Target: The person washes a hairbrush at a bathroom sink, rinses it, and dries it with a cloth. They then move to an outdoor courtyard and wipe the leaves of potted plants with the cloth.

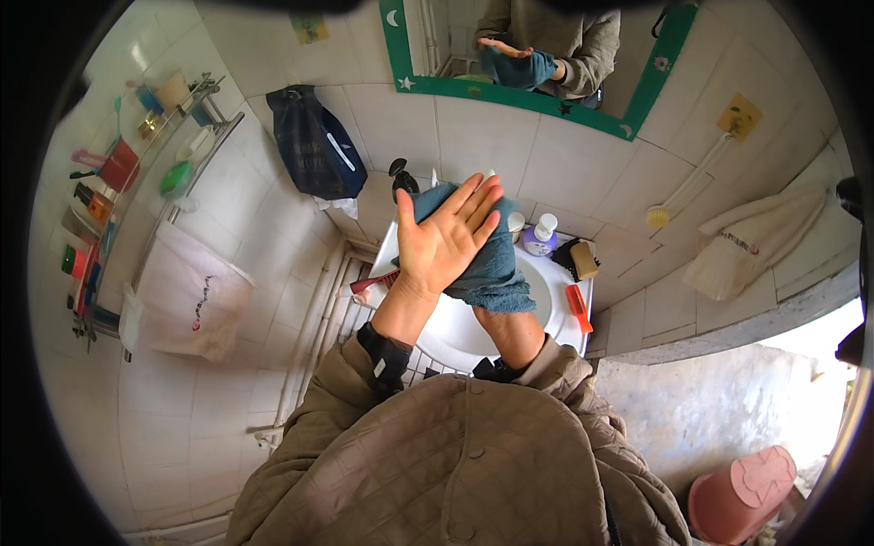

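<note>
My left hand (447, 239) is palm up with the fingers spread and nothing in it. Behind it, a blue-green towel (493, 273) covers my right hand (504, 326), of which only the wrist end shows; its fingers are hidden in the cloth. The towel lies against the back of the left hand, and my right hand holds it there. Both hands are above a white washbasin (447, 327). A green-framed mirror (478, 89) reflects the towel and an open palm.
On the basin rim are a purple pump bottle (540, 235), an orange-red comb (578, 308), a soap bar (584, 261) and a dark red comb (374, 281). A black pump bottle (403, 179) stands behind. Shelves (153, 164) with toiletries and a hanging towel (194, 290) are at left.
</note>
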`<state>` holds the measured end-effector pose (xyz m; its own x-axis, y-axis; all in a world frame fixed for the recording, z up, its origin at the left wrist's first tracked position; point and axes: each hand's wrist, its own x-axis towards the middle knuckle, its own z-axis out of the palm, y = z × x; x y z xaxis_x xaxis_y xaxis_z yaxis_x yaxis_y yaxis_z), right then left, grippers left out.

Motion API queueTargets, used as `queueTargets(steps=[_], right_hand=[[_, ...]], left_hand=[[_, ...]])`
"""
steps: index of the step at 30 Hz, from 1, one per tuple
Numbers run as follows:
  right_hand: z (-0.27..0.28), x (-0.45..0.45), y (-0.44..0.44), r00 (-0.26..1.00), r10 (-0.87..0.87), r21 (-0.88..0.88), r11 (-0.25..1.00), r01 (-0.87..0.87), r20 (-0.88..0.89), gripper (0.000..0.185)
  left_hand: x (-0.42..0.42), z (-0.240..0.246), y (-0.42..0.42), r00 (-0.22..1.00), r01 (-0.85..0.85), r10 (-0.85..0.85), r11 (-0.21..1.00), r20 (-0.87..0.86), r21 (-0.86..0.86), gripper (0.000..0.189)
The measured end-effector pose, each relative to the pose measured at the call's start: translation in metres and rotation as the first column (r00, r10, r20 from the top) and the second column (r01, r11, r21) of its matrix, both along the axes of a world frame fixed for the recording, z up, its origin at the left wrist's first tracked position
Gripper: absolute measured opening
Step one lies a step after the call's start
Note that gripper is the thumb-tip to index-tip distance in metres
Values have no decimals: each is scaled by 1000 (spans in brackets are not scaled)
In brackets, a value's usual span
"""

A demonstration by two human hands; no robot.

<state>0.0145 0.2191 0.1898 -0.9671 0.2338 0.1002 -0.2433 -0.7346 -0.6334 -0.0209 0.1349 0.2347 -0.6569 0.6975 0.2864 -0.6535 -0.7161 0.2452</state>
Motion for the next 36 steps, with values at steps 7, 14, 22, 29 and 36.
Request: queueTargets(steps=[7,14,22,29,36], right_hand=[[0,12,-19,954,-211,738,605,297,-211,27],[9,20,-14,714,-294,754,-39,655,-636,35],[-8,21,9,995,-70,332,939,90,-72,37],[2,9,6,959,166,-232,948,-220,-231,42],[7,5,5,990,-114,-41,993,110,-86,22]], left_hand=[[5,-8,-8,533,-630,234,751,-813,-197,66],[4,-11,-15,-318,-945,-364,47,-875,324,46],[28,-5,-18,-227,-905,-238,409,-944,114,79],[32,4,-21,153,-584,-139,786,-978,-203,107],[13,-2,-30,980,174,-191,959,-59,-224,98]])
